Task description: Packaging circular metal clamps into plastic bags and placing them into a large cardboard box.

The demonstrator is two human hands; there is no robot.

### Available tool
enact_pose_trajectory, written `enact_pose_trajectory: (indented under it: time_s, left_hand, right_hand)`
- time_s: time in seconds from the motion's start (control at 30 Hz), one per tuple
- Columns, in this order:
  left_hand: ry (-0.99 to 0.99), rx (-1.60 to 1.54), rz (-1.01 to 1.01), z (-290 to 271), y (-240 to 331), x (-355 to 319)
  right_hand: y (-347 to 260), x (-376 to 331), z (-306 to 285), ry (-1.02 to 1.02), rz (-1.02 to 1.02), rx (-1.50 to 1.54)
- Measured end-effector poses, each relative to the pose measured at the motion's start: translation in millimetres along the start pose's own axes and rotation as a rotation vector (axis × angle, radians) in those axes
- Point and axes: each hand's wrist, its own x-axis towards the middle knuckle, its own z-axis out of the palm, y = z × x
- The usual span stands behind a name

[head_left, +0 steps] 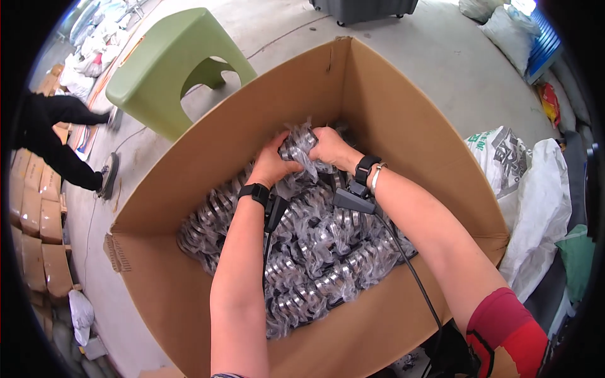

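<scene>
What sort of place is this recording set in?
Probably a workshop or warehouse floor: a large brown cardboard box full of plastic-bagged metal rings, stacked cartons, white sacks on bare concrete floor.

Looks like a warehouse or packing yard of a small factory. Bare grey concrete floor (416, 57), with a large open cardboard box (403, 126) full of plastic-wrapped bundles of metal rings (315, 252). Stacks of sealed brown cartons (38, 214) along the left edge, white woven sacks (529, 189) piled at the right, a green plastic stool (170, 63) and a grey wheeled bin (362, 9) behind.
</scene>
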Motion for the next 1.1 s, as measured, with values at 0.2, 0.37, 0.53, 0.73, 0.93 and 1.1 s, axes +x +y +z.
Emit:
enact_pose_trajectory:
  time_s: [0.2, 0.37, 0.53, 0.73, 0.93, 1.1]
  left_hand:
    - [0.017, 0.088, -0.039, 8.2, -11.4, 0.2]
    - [-0.024, 0.296, -0.049, 11.1, -15.2, -0.8]
    - [-0.038, 0.468, -0.089, 7.8, -19.6, -12.4]
    - [0.069, 0.754, -0.139, 26.9, -14.3, -11.7]
    - [0.072, 0.845, -0.241, 28.3, -18.4, -12.6]
    - [0.133, 0.916, -0.092, 27.3, -14.0, -23.0]
  right_hand:
    - [17.6, 5.3, 11.7, -0.018, 0.016, 0.038]
    - [39.4, 10.6, 23.6, -0.047, 0.062, 0.163]
    - [39.7, 12.0, 34.0, -0.004, 0.045, 0.082]
    - [52.4, 22.3, 28.8, 0.083, 0.050, -0.005]
    - [42.5, 31.2, 44.9, 0.109, 0.214, -0.361]
    - [37.7, 25.6, 43.8, 0.121, 0.162, -0.374]
